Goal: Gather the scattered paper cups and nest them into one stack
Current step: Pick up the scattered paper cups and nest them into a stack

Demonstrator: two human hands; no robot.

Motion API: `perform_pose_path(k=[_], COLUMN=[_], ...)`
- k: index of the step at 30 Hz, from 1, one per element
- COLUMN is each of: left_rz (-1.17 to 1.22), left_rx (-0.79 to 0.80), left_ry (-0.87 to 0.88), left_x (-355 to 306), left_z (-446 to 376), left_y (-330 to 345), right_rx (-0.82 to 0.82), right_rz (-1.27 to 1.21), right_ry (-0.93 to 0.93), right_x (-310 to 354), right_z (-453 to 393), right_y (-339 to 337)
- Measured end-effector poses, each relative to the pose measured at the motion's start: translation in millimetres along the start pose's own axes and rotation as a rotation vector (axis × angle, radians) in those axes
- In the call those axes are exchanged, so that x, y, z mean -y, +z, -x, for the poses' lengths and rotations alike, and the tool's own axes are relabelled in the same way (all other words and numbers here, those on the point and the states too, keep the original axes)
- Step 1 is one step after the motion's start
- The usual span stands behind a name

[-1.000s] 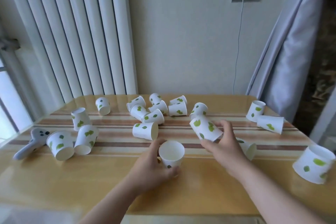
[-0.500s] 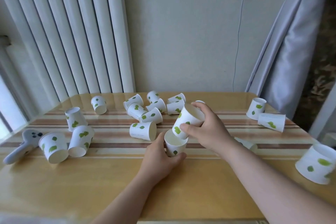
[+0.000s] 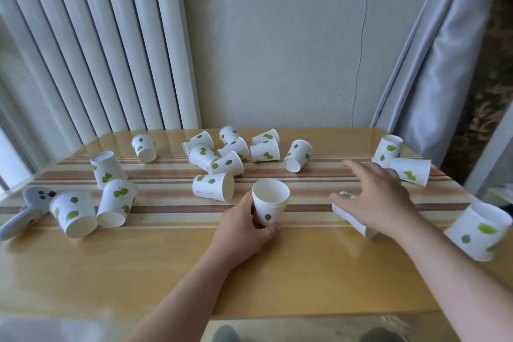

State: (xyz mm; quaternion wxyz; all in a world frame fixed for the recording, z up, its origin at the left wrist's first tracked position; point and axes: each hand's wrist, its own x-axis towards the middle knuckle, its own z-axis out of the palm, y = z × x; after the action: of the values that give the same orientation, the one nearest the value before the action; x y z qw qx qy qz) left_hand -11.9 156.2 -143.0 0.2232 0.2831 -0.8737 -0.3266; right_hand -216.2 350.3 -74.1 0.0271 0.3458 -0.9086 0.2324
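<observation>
Two nested cups (image 3: 269, 201) upright, mouth up, in left grip (image 3: 244, 226); right grip (image 3: 380, 198) released.

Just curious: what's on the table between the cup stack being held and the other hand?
Head view: only bare striped table between the stack and the right hand.

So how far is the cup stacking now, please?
Just started. The left hand grips a short stack showing two nested rims. The right hand reaches, fingers spread, over a tipped cup without gripping it. Most cups are still loose on the table, including the far cluster and the left group.
</observation>
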Motion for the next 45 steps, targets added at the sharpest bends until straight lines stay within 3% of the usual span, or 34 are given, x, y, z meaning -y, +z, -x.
perform_pose_path(k=[4,11,18,20,31,37,40,45], left_rz=[-0.035,-0.046,0.018,0.037,0.058,0.039,0.006,-0.075], left_rx=[-0.011,-0.031,-0.082,-0.095,-0.113,-0.136,-0.133,-0.109], left_ry=[0.004,0.028,0.069,0.076,0.095,0.094,0.089,0.084], left_x=[0,-2,-4,-5,-3,3,7,8], left_z=[0,3,8,10,9,4,0,3], left_y=[2,2,-2,-3,-2,2,5,8], right_rx=[0.167,-0.107,-0.091,-0.075,0.177,0.464,0.437,0.233], right_rz=[-0.136,-0.416,-1.014,-1.088,-1.098,-0.804,-0.690,-0.651], right_ry=[0.173,0.120,0.013,-0.010,-0.068,-0.133,-0.162,-0.178], right_x=[-44,-30,38,53,66,63,74,75], right_z=[21,39,14,8,2,8,4,-36], right_y=[18,43,23,20,47,83,93,86])
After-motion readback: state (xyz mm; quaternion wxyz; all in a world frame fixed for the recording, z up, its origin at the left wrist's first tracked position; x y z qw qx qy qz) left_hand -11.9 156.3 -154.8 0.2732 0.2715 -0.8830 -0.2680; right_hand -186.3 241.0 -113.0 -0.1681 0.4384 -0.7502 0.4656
